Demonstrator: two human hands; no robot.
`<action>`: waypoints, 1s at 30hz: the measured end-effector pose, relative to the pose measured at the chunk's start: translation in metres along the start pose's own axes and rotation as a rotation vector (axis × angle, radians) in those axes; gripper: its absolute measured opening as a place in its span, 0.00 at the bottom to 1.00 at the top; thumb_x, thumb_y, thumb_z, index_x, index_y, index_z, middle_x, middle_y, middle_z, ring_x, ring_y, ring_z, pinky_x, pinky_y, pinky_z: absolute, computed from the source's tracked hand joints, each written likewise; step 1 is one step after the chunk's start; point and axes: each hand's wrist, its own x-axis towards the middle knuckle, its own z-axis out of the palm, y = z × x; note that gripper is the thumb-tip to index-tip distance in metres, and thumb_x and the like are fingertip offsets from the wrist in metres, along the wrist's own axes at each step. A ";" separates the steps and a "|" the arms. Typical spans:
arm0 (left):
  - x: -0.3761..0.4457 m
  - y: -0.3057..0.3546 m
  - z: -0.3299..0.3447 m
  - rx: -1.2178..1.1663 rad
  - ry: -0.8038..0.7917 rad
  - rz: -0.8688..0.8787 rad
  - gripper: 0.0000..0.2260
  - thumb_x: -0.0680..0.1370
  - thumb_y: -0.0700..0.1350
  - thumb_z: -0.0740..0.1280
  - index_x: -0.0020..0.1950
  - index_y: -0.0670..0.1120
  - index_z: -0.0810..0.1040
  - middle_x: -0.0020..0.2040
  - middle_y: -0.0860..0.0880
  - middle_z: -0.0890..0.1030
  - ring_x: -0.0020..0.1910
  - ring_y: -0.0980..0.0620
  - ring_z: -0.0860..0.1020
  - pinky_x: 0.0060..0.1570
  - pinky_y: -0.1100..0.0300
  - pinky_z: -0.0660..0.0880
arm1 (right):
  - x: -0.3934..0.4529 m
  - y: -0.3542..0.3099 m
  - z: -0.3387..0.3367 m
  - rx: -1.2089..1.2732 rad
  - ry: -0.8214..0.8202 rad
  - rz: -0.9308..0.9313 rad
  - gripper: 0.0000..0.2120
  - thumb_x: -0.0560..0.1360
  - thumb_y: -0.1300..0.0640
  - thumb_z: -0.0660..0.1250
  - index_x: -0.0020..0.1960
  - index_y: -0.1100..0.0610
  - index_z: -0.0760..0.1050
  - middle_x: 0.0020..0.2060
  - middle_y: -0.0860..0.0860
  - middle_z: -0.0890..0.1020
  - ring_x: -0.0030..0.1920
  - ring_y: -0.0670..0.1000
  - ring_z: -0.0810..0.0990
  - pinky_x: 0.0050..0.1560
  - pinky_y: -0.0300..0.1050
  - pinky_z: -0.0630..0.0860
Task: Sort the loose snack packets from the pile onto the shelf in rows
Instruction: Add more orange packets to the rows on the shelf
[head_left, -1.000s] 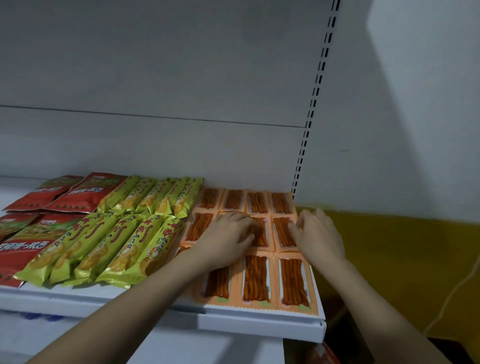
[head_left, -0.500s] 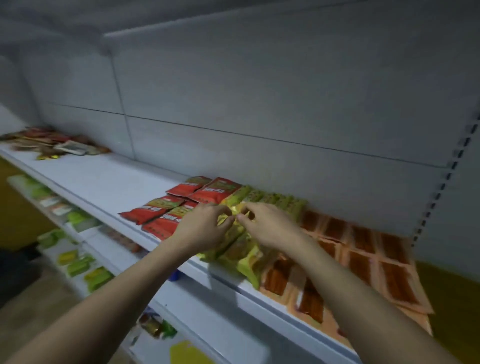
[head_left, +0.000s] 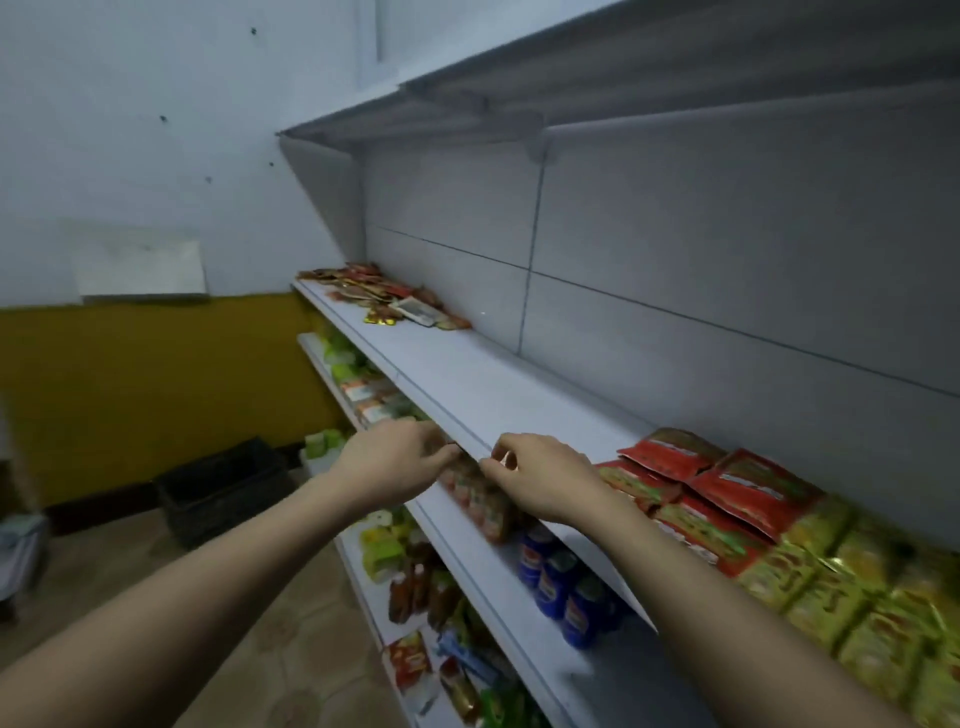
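Note:
The loose pile of snack packets (head_left: 387, 297) lies at the far left end of the white shelf (head_left: 493, 395). Sorted red packets (head_left: 722, 483) and yellow-green packets (head_left: 857, 597) lie in rows at the right end. My left hand (head_left: 395, 462) and my right hand (head_left: 545, 480) hover side by side at the shelf's front edge, between the pile and the rows. Their fingers are loosely curled and hold nothing. The fingertips almost meet.
A bare stretch of shelf runs from my hands to the pile. Another shelf (head_left: 519, 98) overhangs above. Lower shelves carry blue cans (head_left: 561, 582) and mixed packets. A black crate (head_left: 223, 488) stands on the floor by the yellow wall.
My view has swung left from the orange and yellow-green rows toward the far pile. Both hands have left the sorted packets and moved left along the shelf edge, empty.

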 end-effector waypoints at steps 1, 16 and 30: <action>0.006 -0.022 -0.008 0.014 0.012 -0.019 0.19 0.82 0.63 0.57 0.62 0.53 0.79 0.56 0.50 0.82 0.54 0.49 0.80 0.44 0.55 0.77 | 0.021 -0.017 0.003 0.000 -0.012 -0.005 0.18 0.80 0.39 0.57 0.57 0.50 0.76 0.57 0.49 0.81 0.56 0.54 0.78 0.52 0.50 0.75; 0.147 -0.223 -0.023 -0.026 0.032 -0.150 0.20 0.80 0.65 0.58 0.59 0.54 0.79 0.54 0.53 0.81 0.50 0.52 0.78 0.40 0.56 0.74 | 0.263 -0.115 0.060 0.073 0.015 -0.011 0.14 0.78 0.42 0.60 0.54 0.49 0.77 0.54 0.48 0.82 0.53 0.53 0.79 0.50 0.49 0.76; 0.397 -0.331 -0.006 0.052 0.014 -0.156 0.20 0.80 0.63 0.59 0.61 0.52 0.79 0.55 0.50 0.82 0.49 0.52 0.79 0.43 0.56 0.78 | 0.528 -0.080 0.090 0.105 0.034 0.009 0.14 0.79 0.44 0.60 0.58 0.50 0.76 0.55 0.49 0.81 0.53 0.52 0.78 0.53 0.51 0.78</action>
